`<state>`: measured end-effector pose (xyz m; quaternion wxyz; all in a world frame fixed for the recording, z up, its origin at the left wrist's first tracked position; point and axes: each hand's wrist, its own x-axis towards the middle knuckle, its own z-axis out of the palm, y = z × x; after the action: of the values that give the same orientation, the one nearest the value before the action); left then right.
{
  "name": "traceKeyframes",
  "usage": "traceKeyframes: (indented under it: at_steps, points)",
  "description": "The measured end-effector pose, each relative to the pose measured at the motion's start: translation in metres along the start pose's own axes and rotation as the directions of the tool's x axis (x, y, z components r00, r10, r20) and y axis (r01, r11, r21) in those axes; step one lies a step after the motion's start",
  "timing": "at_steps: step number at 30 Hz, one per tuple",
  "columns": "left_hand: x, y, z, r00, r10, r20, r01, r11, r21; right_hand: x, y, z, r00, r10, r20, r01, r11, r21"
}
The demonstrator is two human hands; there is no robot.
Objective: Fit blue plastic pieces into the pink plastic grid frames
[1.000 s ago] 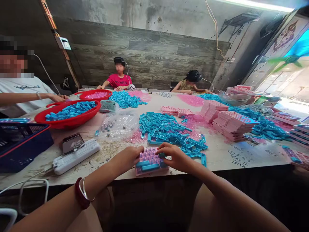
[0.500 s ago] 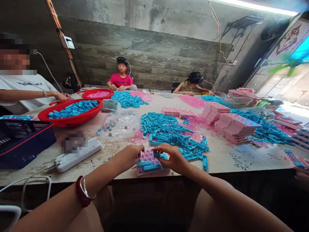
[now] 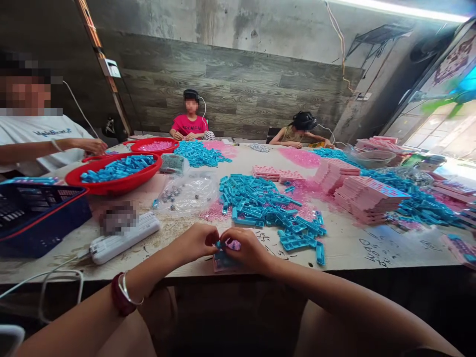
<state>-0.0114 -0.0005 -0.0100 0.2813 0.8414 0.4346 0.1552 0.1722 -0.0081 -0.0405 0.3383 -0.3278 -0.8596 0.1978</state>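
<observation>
Both hands are close together over a pink tray (image 3: 219, 267) lying at the near edge of the table (image 3: 178, 233), in front of the person's lap. The right hand (image 3: 248, 250) is curled, its finger and thumb pinching a small blue piece (image 3: 218, 244) just above the tray. The left hand (image 3: 203, 239) is bent, its fingertips at the other side of the same piece; whether they grip it too, I cannot tell. The right hand hides much of the tray, though some blue shows on its near part. Just beyond the hands lies a heap of loose blue pieces (image 3: 256, 198), with small pink bits (image 3: 215, 211) scattered around it. To the right of the heap are uneven stacks of pink trays (image 3: 366, 196); handwriting marks the tabletop in front of them. On the left, a clear plastic bag (image 3: 189, 193) has small dark bits in it, and a white power strip (image 3: 126, 240) lies near a dark blue basket (image 3: 44, 218). Behind the basket, a red bowl (image 3: 117, 189) holds more blue pieces. A co-worker in a white shirt (image 3: 70, 131) sits at the left, and two more people sit along the far side.
</observation>
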Motion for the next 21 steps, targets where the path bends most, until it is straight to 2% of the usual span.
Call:
traceKeyframes:
  at_steps: [6,12,17,21]
  points:
    - [-0.002,0.000,-0.001,1.000,-0.025,-0.015,0.025,1.000,0.002,-0.001,0.001,0.004,1.000,0.013,-0.019,-0.014,0.998,-0.059]
    - [-0.002,-0.007,0.003,1.000,-0.014,-0.011,0.015,0.999,0.028,0.001,0.007,0.007,0.993,-0.112,-0.027,0.109,0.990,-0.094]
    - [-0.003,-0.010,0.005,1.000,-0.006,0.006,0.005,0.998,0.058,-0.003,0.002,0.005,0.984,-0.177,0.034,0.180,0.977,-0.118]
    - [-0.003,-0.007,0.006,1.000,0.011,-0.011,-0.010,0.996,0.092,-0.007,-0.003,0.004,0.987,-0.148,0.056,0.156,0.967,-0.200]
